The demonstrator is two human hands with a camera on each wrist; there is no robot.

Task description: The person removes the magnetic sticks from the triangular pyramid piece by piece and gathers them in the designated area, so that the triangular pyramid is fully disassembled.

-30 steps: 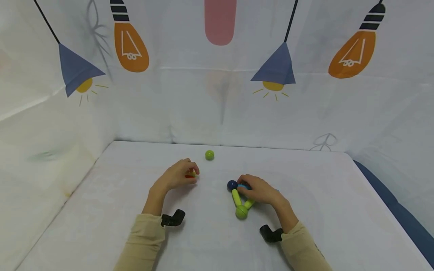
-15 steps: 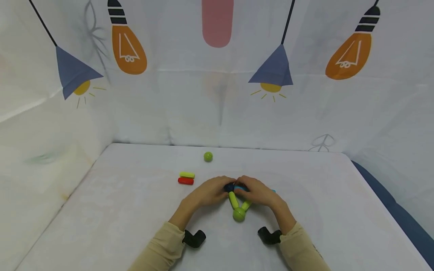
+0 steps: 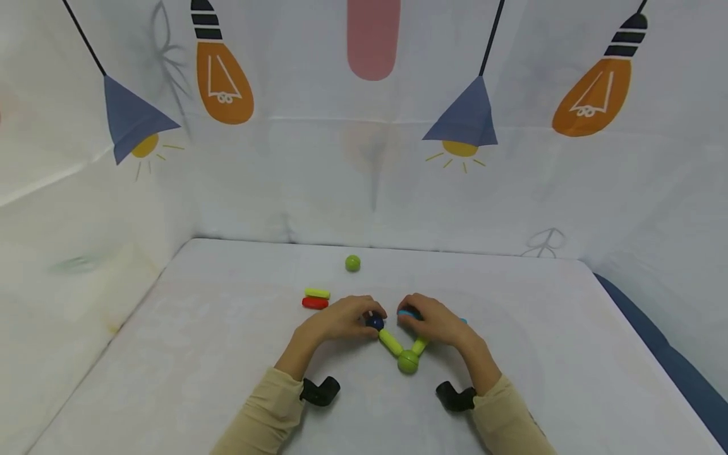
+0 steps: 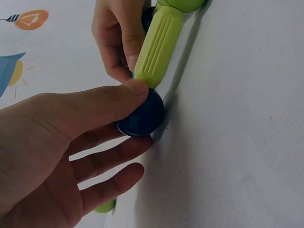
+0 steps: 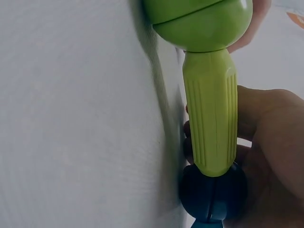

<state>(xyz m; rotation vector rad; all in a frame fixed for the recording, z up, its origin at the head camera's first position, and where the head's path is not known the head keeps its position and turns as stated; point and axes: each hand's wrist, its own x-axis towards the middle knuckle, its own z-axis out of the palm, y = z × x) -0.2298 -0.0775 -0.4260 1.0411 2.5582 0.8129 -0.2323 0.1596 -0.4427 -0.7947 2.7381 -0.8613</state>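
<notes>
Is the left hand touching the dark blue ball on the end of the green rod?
Touching. The left wrist view shows the left hand pinching the dark blue ball, thumb on top and a finger beneath, where it meets the green rod.

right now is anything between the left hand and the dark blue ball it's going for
Nothing visible stands between them. The left hand already pinches the dark blue ball, thumb on top and fingers under it. The ball sits at the end of a green stick, and the right hand lies apart, on the other side.

Head view looks down from above; wrist views sit close, sharing the green ball (image 3: 407, 361).
</notes>
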